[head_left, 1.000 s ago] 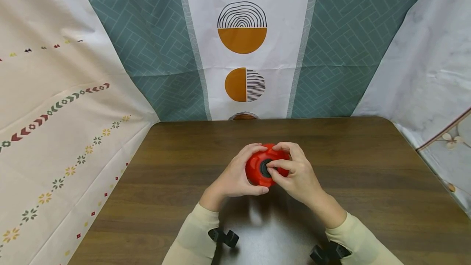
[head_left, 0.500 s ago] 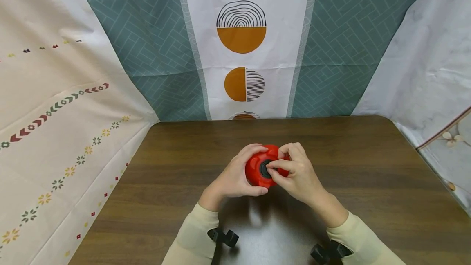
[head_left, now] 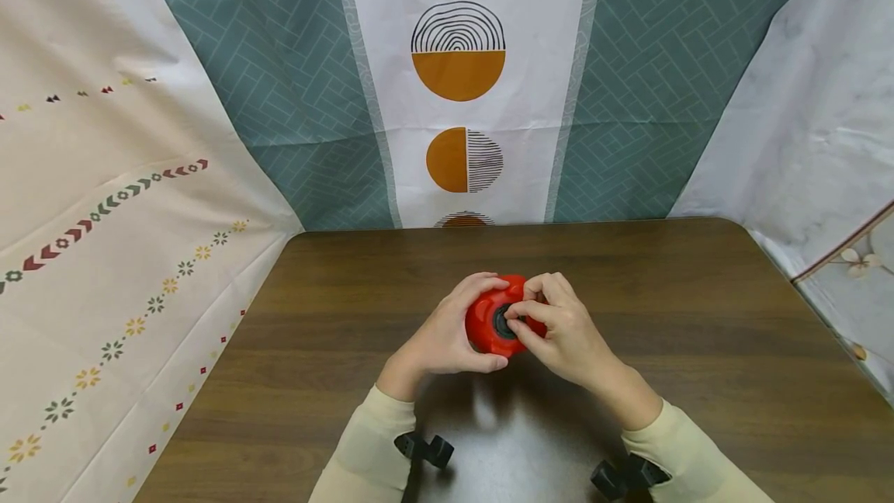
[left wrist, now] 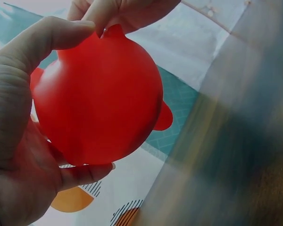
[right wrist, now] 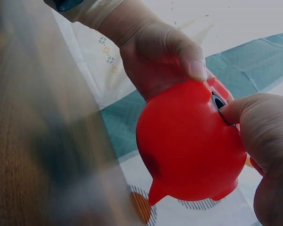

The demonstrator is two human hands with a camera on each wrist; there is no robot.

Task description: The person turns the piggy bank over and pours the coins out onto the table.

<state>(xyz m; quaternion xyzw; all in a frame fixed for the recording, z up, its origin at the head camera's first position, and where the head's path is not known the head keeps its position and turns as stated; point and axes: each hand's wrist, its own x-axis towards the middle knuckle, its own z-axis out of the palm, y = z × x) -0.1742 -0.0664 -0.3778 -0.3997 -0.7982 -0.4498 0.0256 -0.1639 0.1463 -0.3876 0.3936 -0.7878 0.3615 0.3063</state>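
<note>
A round, shiny red piggy bank is held above the table, its underside with a round black stopper turned towards the person. Its stubby feet and pointed bits show in the wrist views, where the red body fills the middle. My left hand grips it from the left side, thumb below and fingers over the top. With thumb and index finger my right hand pinches at the stopper; its other fingers are bent beside the right side of the bank. The fingertips hide part of the stopper.
A brown wooden table lies beneath the hands. Behind it hangs a green and white patterned cloth, with pale cloths on the left and right. A black wrist mount sits on each cream sleeve.
The right hand's upper fingers have drawn back a little from the top of the bank and bent more. Thumb and index finger stay at the stopper; the left hand has barely moved.
</note>
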